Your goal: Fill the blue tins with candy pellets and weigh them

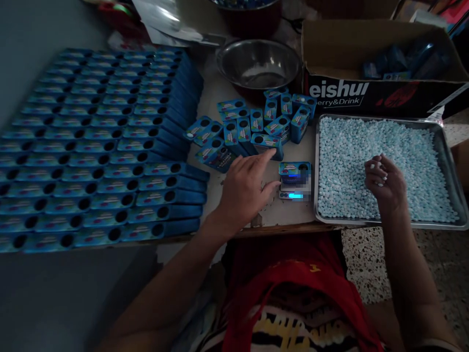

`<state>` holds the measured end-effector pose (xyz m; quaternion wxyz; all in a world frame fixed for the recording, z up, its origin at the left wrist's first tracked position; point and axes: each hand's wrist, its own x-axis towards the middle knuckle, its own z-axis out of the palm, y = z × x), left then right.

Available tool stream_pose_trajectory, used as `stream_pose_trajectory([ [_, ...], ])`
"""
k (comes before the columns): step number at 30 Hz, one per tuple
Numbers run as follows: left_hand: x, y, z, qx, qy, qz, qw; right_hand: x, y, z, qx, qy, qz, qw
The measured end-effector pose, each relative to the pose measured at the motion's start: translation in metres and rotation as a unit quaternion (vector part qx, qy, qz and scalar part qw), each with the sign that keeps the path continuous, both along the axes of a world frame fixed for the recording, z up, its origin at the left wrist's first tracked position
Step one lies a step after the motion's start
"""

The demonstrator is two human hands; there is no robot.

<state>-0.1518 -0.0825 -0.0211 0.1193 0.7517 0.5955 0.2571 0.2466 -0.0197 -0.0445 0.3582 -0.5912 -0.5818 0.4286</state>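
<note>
My right hand (385, 181) is curled with several small pale candy tablets (380, 184) held in its fingers. It hovers over a metal tray (317, 195) spread full of pale blue and white tablets (351, 161). My left hand (247, 183) has its fingers apart and holds nothing. Its fingertips are near a blue flip-top box (266, 142), but I cannot tell whether they touch. Just right of its thumb, another blue box (295, 170) stands on a small digital scale (284, 194) with a lit display, partly blurred out.
Rows of blue boxes with dark round holes (106, 186) cover the left side. A loose group of boxes (244, 129) stands mid-table. Behind are a steel bowl (258, 63) and a black cardboard carton (370, 95) with blue packs inside. The table's front edge (278, 230) is close to my body.
</note>
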Motion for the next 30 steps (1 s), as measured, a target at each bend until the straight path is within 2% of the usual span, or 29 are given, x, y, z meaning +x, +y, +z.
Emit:
stream_pose_trajectory([
  [3,0.010,0.009,-0.018,-0.019,-0.087,-0.005,0.996,-0.015,-0.001,-0.009,-0.002,0.070,0.001,0.998],
  [8,0.028,0.020,-0.042,-0.107,-0.194,-0.001,0.975,-0.050,0.005,-0.016,-0.012,0.154,0.001,0.988],
  [12,0.033,0.026,-0.045,-0.119,-0.232,-0.002,0.965,-0.047,0.012,-0.017,-0.025,0.220,0.005,0.975],
  [15,0.031,0.028,-0.045,-0.106,-0.242,-0.022,0.964,-0.044,0.013,-0.021,-0.037,0.324,0.005,0.945],
  [17,0.030,0.028,-0.046,-0.103,-0.246,-0.029,0.963,-0.052,0.012,-0.025,-0.052,0.380,-0.015,0.923],
  [20,0.028,0.026,-0.048,-0.104,-0.247,-0.026,0.963,-0.076,0.009,-0.029,-0.101,0.423,-0.080,0.897],
  [22,0.026,0.025,-0.050,-0.094,-0.238,-0.023,0.966,-0.091,0.008,-0.029,-0.143,0.434,-0.113,0.882],
  [24,0.022,0.025,-0.049,-0.077,-0.225,-0.024,0.971,-0.096,0.008,-0.025,-0.181,0.424,-0.114,0.880],
  [28,0.013,0.023,-0.042,-0.043,-0.203,-0.030,0.978,-0.083,0.007,-0.009,-0.227,0.360,-0.087,0.901],
  [30,0.008,0.021,-0.037,-0.025,-0.191,-0.032,0.981,-0.071,0.006,-0.001,-0.223,0.291,-0.074,0.928],
])
